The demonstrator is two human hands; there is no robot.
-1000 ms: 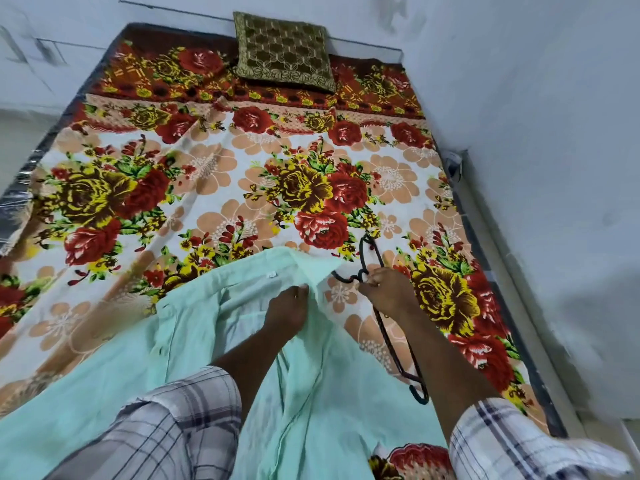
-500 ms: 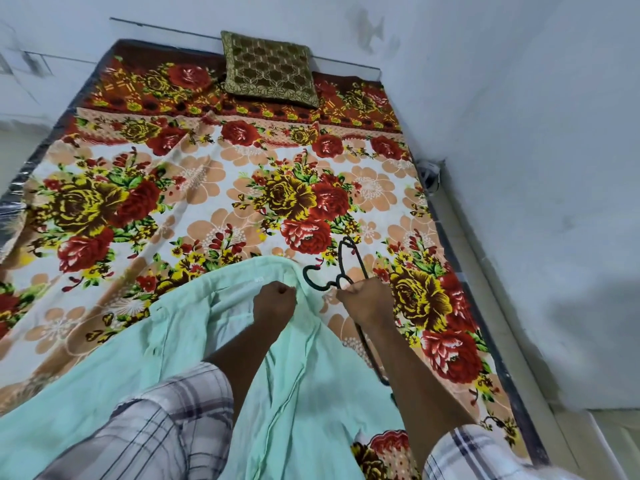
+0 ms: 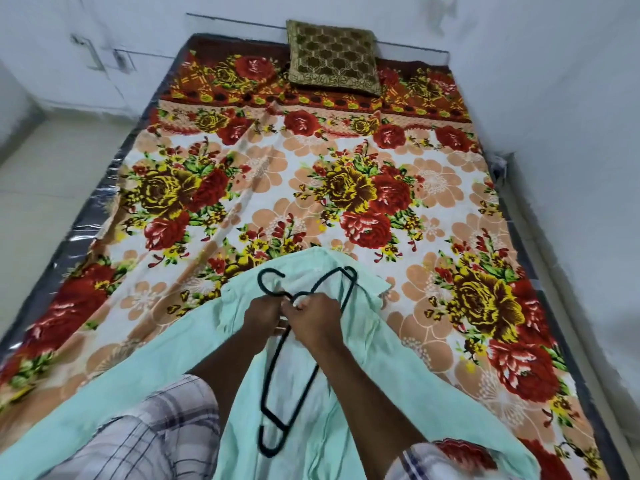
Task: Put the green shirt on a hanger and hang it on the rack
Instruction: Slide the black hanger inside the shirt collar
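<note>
The pale green shirt (image 3: 349,393) lies spread on the floral bedspread at the near end of the bed, collar pointing away from me. A black hanger (image 3: 277,382) lies on top of it, hook near the collar. My left hand (image 3: 265,315) and my right hand (image 3: 313,318) meet at the hanger's neck, fingers closed around it. The left hand also seems to pinch shirt fabric, though I cannot tell for sure. No rack is in view.
The bed with its floral bedspread (image 3: 277,188) fills the view. A brown-gold cushion (image 3: 334,57) leans at the headboard end. A white wall (image 3: 561,133) runs along the right side, with a tiled floor (image 3: 48,174) to the left.
The right hand has carried the hanger from the bedspread leftward onto the shirt. The left hand has moved from the collar to the hanger's neck. The camera view has shifted.
</note>
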